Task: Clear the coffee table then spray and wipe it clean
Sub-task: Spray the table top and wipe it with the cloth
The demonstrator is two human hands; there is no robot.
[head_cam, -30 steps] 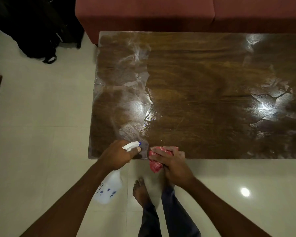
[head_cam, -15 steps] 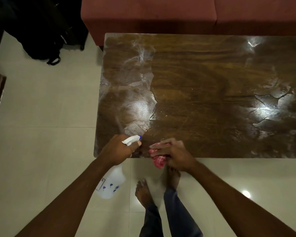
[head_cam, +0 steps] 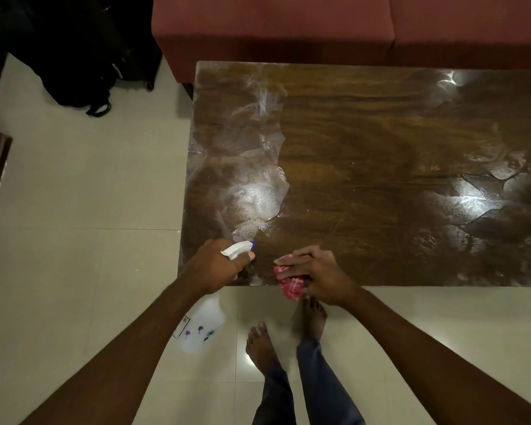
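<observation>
Glossy brown wood fills the view, the desk (head_cam: 365,148) running off to the right with a red sofa (head_cam: 273,26) right behind its far edge. Pale tiled floor (head_cam: 89,194) spreads out on the left, and a black bag (head_cam: 74,56) sits on it at the far left, beside the sofa's end. Wet patches (head_cam: 258,194) shine white on the left part of the desktop, and more glisten away on the right side.

Down at the near left corner, the left hand (head_cam: 215,266) is wrapped tight round the neck of the spray bottle (head_cam: 204,323). Its white trigger head with the blue nozzle pokes out over the desk corner, while the clear body hangs below the hand, over the floor.

Just to its right, the right hand (head_cam: 322,276) is clamped on the red cloth (head_cam: 290,285), fingers laid across the top. That cloth sits bunched on the near edge of the desk, and a fold spills past the edge. The two hands are near each other but apart.

Below them, two bare feet (head_cam: 261,342) stand on the tiles close to the desk, in blue trouser legs.
</observation>
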